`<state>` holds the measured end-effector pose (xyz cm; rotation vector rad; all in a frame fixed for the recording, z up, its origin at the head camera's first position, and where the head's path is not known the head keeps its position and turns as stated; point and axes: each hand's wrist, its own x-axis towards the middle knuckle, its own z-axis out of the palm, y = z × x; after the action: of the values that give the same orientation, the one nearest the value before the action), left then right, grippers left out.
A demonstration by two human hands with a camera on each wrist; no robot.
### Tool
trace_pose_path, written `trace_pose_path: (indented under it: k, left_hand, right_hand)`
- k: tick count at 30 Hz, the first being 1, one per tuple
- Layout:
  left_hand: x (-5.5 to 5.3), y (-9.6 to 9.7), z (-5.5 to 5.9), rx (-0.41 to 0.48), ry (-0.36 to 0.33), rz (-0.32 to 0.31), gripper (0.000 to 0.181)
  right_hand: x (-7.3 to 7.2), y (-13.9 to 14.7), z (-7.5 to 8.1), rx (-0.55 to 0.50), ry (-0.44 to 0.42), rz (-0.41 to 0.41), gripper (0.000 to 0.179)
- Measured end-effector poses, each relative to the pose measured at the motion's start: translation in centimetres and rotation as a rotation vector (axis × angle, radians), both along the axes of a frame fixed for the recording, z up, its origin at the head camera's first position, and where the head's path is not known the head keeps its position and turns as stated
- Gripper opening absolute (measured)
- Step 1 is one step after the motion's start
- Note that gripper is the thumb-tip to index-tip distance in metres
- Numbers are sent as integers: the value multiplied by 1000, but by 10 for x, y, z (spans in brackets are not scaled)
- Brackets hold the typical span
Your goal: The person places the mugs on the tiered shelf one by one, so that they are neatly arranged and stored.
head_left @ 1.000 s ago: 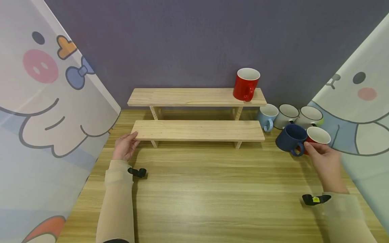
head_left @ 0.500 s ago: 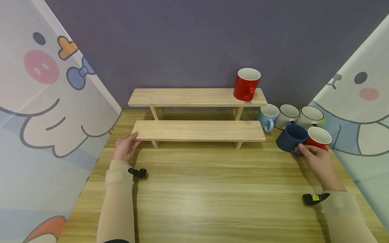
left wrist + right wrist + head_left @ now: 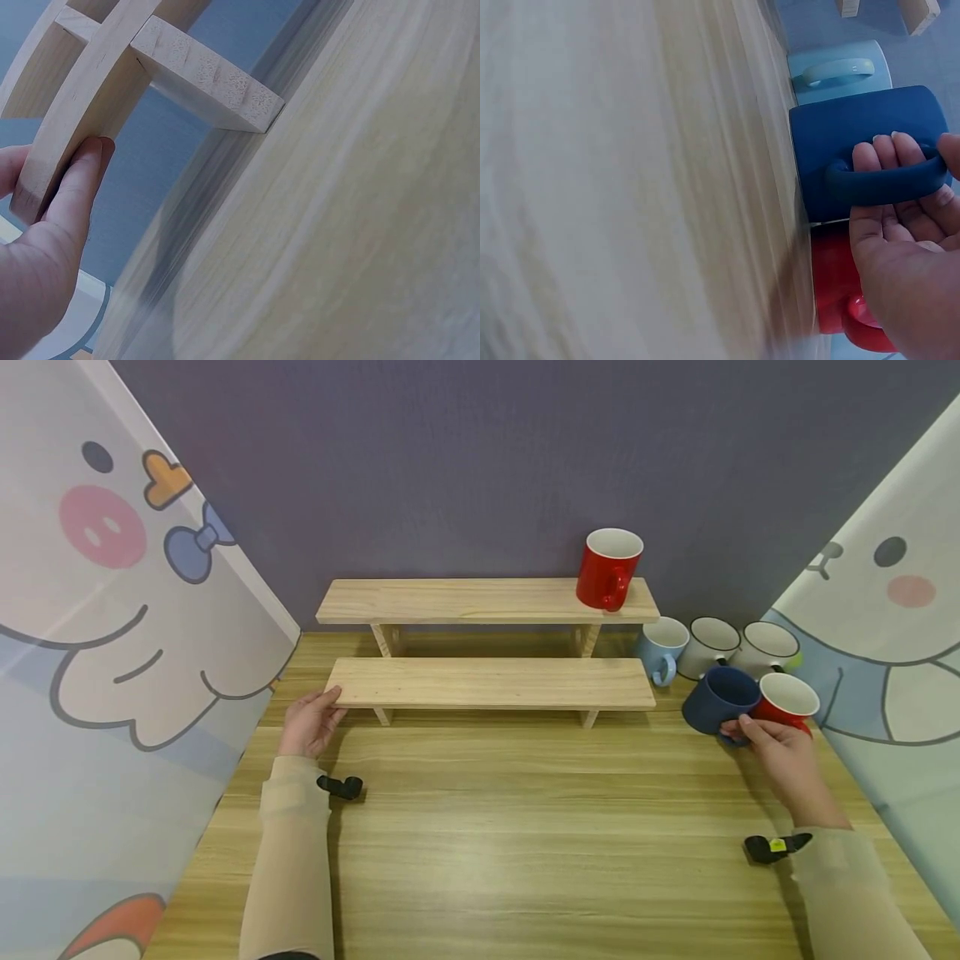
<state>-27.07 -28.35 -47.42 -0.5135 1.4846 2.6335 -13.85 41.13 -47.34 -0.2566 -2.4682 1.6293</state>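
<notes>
On the right of the head view, my right hand (image 3: pixel 783 764) grips the handle of a dark blue mug (image 3: pixel 716 702). In the right wrist view the fingers pass through the blue handle (image 3: pixel 889 184), and the mug stands upright on the table. My left hand (image 3: pixel 307 725) pinches the left end of the lower wooden shelf board (image 3: pixel 491 682), thumb on top and fingers beneath, as the left wrist view shows. A red mug (image 3: pixel 787 695) with a white inside stands right beside the blue one. Another red mug (image 3: pixel 609 570) sits at the right end of the upper shelf board (image 3: pixel 450 600).
Behind the blue mug stand a light blue mug (image 3: pixel 662 647) and two white mugs with dark rims, a left one (image 3: pixel 707 647) and a right one (image 3: pixel 765 650). A grey wall (image 3: pixel 420 468) closes the back, and printed panels flank the wooden table (image 3: pixel 510 827).
My right hand has moved slightly left, from beside the blue mug's handle to gripping it. The left hand stays on the shelf, and the mugs have not visibly moved.
</notes>
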Motion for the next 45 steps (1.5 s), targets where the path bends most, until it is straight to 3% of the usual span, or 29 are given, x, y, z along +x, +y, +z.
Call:
trace_pose_path:
  k: [7, 14, 19, 26, 33, 45]
  left_hand:
    - [0, 0, 0, -5, 4, -2, 66]
    - [0, 0, 2, -10, -9, -4, 65]
    - [-1, 0, 1, -9, -11, 0, 62]
    - [-1, 0, 0, -15, -7, 3, 63]
    - [0, 0, 0, -13, 3, 0, 67]
    - [-1, 0, 0, -4, 6, -3, 66]
  right_hand:
    - [2, 2, -3, -165, 61, 75, 37]
    - [1, -1, -5, 8, 73, 33, 38]
    - [3, -4, -7, 2, 99, 16, 36]
    - [5, -8, -10, -262, 121, 36, 27]
    - [8, -16, -9, -373, 175, 68, 23]
    - [16, -41, 24, -605, 302, 132, 20]
